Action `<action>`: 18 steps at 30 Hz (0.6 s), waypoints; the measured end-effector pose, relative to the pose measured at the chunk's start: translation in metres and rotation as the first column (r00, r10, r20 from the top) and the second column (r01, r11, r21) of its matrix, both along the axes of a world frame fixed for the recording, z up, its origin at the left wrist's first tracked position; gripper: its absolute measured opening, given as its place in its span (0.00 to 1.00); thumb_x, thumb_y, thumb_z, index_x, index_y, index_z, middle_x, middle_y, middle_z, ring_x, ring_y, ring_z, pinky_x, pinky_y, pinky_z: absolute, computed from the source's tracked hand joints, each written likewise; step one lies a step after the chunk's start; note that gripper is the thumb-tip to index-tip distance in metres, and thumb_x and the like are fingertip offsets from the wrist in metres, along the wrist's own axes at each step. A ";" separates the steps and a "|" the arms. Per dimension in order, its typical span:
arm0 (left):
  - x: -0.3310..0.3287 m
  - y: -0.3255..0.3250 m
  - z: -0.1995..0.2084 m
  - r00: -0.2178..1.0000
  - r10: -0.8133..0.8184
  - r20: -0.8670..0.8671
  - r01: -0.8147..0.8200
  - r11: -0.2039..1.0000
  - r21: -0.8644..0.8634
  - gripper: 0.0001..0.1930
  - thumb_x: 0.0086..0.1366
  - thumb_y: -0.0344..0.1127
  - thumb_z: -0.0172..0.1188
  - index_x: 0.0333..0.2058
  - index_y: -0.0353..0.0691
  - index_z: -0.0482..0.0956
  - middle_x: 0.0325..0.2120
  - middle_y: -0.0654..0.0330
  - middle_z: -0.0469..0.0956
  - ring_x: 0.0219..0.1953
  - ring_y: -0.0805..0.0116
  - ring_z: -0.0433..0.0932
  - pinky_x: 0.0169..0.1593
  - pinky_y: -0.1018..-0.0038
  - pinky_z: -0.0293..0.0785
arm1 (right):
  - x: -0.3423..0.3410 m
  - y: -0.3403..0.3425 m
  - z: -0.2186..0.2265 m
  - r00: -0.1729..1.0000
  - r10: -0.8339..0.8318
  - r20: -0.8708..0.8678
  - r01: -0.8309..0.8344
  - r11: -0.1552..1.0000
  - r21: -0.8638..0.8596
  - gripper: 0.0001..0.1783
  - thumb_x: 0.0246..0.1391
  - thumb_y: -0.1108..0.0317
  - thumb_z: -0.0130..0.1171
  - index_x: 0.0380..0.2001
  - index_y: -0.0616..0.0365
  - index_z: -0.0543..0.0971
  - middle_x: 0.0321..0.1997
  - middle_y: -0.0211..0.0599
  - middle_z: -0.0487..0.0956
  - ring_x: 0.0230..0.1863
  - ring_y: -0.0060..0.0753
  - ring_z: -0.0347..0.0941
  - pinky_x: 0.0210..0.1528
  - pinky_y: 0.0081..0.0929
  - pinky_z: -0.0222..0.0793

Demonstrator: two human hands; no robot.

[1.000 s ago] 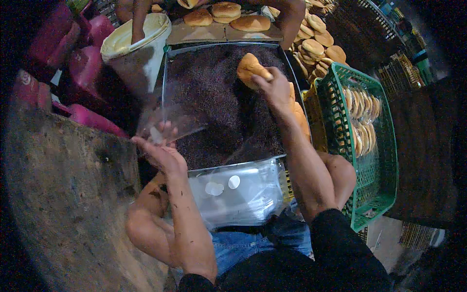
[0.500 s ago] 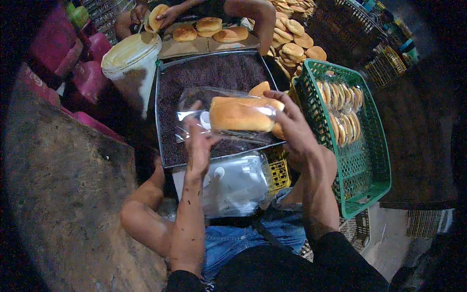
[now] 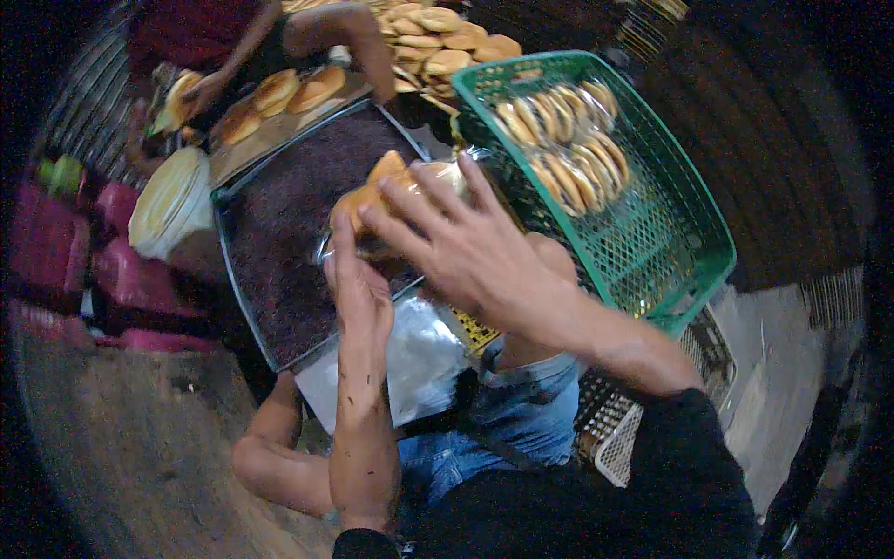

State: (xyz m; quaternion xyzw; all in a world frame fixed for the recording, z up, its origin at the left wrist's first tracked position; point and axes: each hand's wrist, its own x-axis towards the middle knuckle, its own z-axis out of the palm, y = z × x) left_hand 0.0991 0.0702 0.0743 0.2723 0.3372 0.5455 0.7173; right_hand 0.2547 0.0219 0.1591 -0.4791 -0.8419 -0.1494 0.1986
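A golden bread loaf (image 3: 354, 203) in a clear plastic bag is between my hands, above the right side of a metal-rimmed tray (image 3: 250, 317) of dark, crumbly filling. My left hand (image 3: 361, 289) is closed on its near side, thumb and fingers against the bag. Stretched and spread, the fingers of my right hand (image 3: 475, 247) lie over the loaf and the bag's right end, hiding part of both. Another piece of bread (image 3: 387, 166) shows just beyond them. A stack of clear plastic bags (image 3: 424, 345) lies over my lap.
At right stands a green plastic crate (image 3: 656, 247) with bagged, filled buns (image 3: 559, 112). Many loose buns (image 3: 447, 61) are heaped at the back. Across the tray, a person's hand (image 3: 200, 93) holds a bun, near a board (image 3: 228, 163) of buns and a white bucket (image 3: 172, 210).
The view has swung right. The bagged loaf has tilted and come closer to the tray's right side. My right hand has gone from gripping the loaf's end to lying spread over it.
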 end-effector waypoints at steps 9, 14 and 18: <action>-0.072 -0.025 -0.045 -0.399 -0.555 -0.730 0.589 0.455 -0.668 0.31 0.58 0.64 0.63 0.17 0.37 0.83 0.13 0.60 0.80 0.18 0.68 0.81 0.29 0.72 0.77 | 0.347 0.027 -0.056 0.694 -0.659 -0.290 0.658 0.744 -0.117 0.35 0.46 0.57 0.69 0.56 0.62 0.71 0.51 0.54 0.76 0.52 0.53 0.75 0.54 0.43 0.70; -0.068 -0.038 -0.074 -0.354 -0.542 -0.762 0.585 0.507 -0.633 0.30 0.60 0.61 0.64 0.14 0.38 0.82 0.11 0.60 0.78 0.17 0.69 0.80 0.28 0.71 0.76 | 0.487 0.041 -0.151 0.383 -0.876 -0.293 0.533 0.469 -0.704 0.55 0.54 0.46 0.64 0.71 0.62 0.45 0.60 0.54 0.72 0.60 0.49 0.70 0.62 0.38 0.64; -0.089 -0.045 -0.071 -0.323 -0.548 -0.772 0.563 0.544 -0.622 0.29 0.63 0.57 0.62 0.15 0.37 0.81 0.12 0.59 0.78 0.16 0.68 0.80 0.26 0.70 0.75 | 0.456 0.082 -0.132 0.368 -0.888 -0.274 0.405 0.419 -0.813 0.49 0.51 0.34 0.60 0.64 0.61 0.63 0.56 0.50 0.75 0.53 0.45 0.74 0.56 0.40 0.71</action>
